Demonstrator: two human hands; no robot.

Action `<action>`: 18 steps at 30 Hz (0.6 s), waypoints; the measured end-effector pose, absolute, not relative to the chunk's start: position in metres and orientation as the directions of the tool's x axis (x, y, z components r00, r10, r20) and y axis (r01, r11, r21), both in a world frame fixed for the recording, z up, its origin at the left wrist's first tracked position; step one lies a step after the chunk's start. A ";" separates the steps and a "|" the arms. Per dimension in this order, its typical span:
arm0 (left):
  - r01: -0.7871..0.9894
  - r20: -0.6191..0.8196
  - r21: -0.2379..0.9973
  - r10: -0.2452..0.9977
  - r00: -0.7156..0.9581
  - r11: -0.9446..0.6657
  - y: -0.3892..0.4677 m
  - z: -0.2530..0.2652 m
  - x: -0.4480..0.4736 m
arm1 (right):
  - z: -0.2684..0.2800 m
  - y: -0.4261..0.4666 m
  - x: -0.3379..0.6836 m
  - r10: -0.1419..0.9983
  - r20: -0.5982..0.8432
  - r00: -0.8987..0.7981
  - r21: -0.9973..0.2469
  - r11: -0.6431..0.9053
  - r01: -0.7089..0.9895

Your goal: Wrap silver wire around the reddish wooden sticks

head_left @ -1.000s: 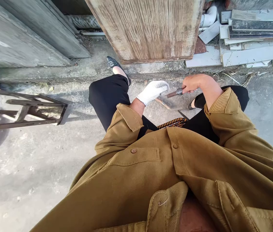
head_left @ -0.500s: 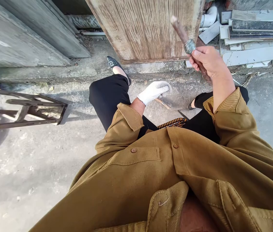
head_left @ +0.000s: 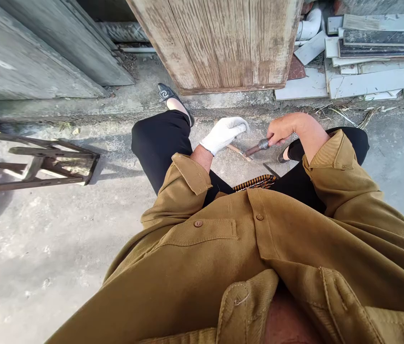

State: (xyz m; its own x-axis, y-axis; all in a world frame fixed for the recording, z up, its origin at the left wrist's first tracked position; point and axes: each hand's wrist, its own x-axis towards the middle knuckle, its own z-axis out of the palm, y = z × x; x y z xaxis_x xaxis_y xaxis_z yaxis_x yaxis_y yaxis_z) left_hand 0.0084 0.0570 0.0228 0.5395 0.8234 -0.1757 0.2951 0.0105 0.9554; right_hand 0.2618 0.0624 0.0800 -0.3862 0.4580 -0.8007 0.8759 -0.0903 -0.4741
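Note:
My left hand (head_left: 224, 134), in a white glove, is low between my knees. Its fingers are curled, and whatever they hold is hidden from above. From beneath the glove a thin, pale wooden stick (head_left: 238, 151) slants out; I cannot tell whether the hand grips it. My bare right hand (head_left: 283, 128) is closed round a thick brown stick (head_left: 254, 151) with metal wire (head_left: 263, 144) wound around its middle. The brown stick tilts down to the left, its lower end close to the pale stick. A dark, thin piece (head_left: 270, 170) shows near my right leg.
Ahead stands a weathered wooden panel (head_left: 219, 48) on a concrete ledge. Boards (head_left: 377, 43) are stacked at the upper right, by a white pipe (head_left: 309, 26). A wooden stool-like frame (head_left: 44, 162) lies at the left. An orange-and-black striped edge (head_left: 255, 182) shows beneath me.
My right hand has swung down and left from its raised position, and the wire-wound stick now points downward instead of up. The left hand has shifted only slightly.

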 end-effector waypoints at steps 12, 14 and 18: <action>0.272 -0.285 0.951 0.760 0.584 0.148 0.056 0.006 0.020 | 0.115 0.060 0.282 0.631 -0.515 -0.580 -0.830 -0.197 0.523; 0.220 -0.268 0.962 0.728 0.631 0.163 0.054 0.009 0.022 | 0.112 0.064 0.288 0.825 -0.371 -0.427 -0.892 -0.189 0.409; 0.240 -0.167 0.971 0.735 0.658 0.006 0.046 0.023 0.019 | 0.085 0.079 0.293 0.954 -0.278 -0.114 -0.834 -0.180 0.521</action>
